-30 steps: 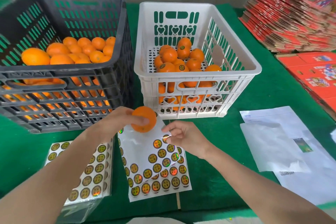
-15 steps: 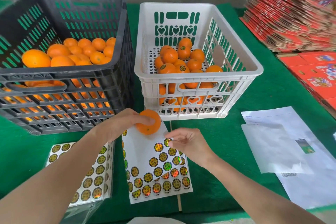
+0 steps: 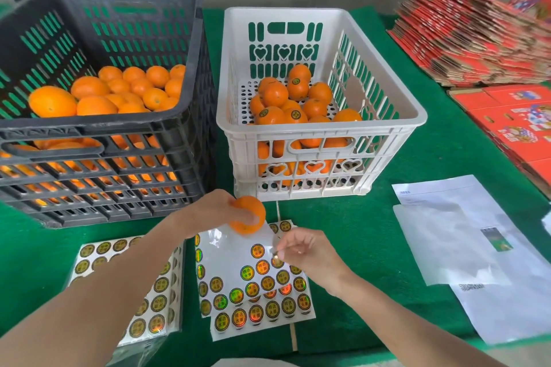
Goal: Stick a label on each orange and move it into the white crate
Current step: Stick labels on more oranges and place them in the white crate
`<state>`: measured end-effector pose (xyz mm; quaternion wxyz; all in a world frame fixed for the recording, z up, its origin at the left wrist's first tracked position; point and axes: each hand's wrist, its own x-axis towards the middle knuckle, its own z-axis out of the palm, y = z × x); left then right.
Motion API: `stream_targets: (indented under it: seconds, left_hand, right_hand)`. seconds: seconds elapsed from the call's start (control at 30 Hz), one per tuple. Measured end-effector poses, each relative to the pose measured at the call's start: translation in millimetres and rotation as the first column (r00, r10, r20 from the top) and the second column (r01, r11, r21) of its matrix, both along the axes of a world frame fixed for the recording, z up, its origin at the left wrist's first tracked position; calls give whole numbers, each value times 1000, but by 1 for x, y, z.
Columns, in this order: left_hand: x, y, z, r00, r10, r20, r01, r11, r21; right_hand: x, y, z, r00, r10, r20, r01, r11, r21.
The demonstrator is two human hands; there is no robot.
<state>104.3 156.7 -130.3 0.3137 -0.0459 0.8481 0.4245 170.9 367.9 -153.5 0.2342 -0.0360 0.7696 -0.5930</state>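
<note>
Orange point(image 3: 249, 217) sits gripped in the left hand point(image 3: 214, 211), just above the top edge of the sticker sheet point(image 3: 235, 259) and close before the white crate point(image 3: 322, 131). Right hand point(image 3: 304, 253) lies just below and right of the fruit, thumb and forefinger pinching what looks like a peeled label point(image 3: 275, 256). A short reach up-left would join them. The crate's open top lies straight beyond, and the black crate point(image 3: 98, 128) bounds the left.

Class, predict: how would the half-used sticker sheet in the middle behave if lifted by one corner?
Probably floppy: the sticker sheet looks lifted at its edge near the right hand. Likely light, being thin. Its glossy backing may slip on the sheet beneath.
</note>
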Motion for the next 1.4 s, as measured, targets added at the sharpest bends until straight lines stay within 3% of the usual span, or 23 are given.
stream_targets:
  seconds: [0.1, 0.17, 0.27, 0.33, 0.4, 0.47, 0.53, 0.6, 0.77, 1.03, 1.13, 1.2, 1.27, 1.33, 1.4]
  left_hand:
    - [3, 2, -10, 982, -151, -114, 127, 973, -191]
    - [9, 3, -8, 962, -183, -204, 132, 962, -240]
    - [23, 5, -2, 973, -44, -225, 66, 993, 95]
    - [34, 8, 0, 985, 71, -154, -15, 941, 338]
    - [42, 11, 1, 981, 196, 13, -165, 786, 596]
    - [48, 14, 3, 939, 244, 244, -341, 550, 762]
    - [51, 18, 7, 880, 258, 399, -472, 380, 795]
    - [52, 21, 11, 840, 282, 463, -538, 328, 777]
    - [56, 25, 18, 858, 307, 412, -510, 418, 752]
    - [62, 29, 23, 866, 362, 346, -492, 487, 722]
    - [64, 27, 29, 879, 371, 299, -470, 573, 672]
    - [65, 24, 33, 876, 372, 307, -479, 593, 647]
    - [67, 21, 37, 860, 361, 360, -508, 553, 660]
    - [67, 21, 41, 864, 343, 370, -503, 540, 674]
    - [65, 22, 46, 865, 348, 362, -501, 549, 669]
  right_hand:
    - [4, 4, 0, 992, -44, -119, 60, 989, 135]
    - [1, 5, 7, 980, -147, -137, 159, 984, 84]
    - [-7, 2, 23, 957, -289, -25, 285, 954, -93]
    - [-10, -2, 34, 948, -319, 7, 314, 929, -197]
    - [-10, -6, 44, 951, -309, 1, 299, 918, -262]
    - [-9, -11, 51, 960, -280, -5, 266, 915, -304]
    - [-8, -15, 59, 966, -256, -21, 236, 916, -323]
    - [-7, -19, 65, 970, -235, -66, 204, 929, -307]
    - [-4, -28, 75, 968, -163, -189, 129, 975, -178]
    - [3, -29, 72, 897, -182, -404, 200, 980, 2]
    - [4, -29, 69, 864, -136, -484, 182, 982, 50]
    - [0, -27, 69, 892, -139, -430, 187, 980, 71]
    - [-7, -23, 70, 949, -156, -273, 171, 985, 34]
    - [-12, -20, 72, 989, -122, -87, 109, 983, -145]
    - [-12, -18, 77, 992, -124, -25, 112, 951, -287]
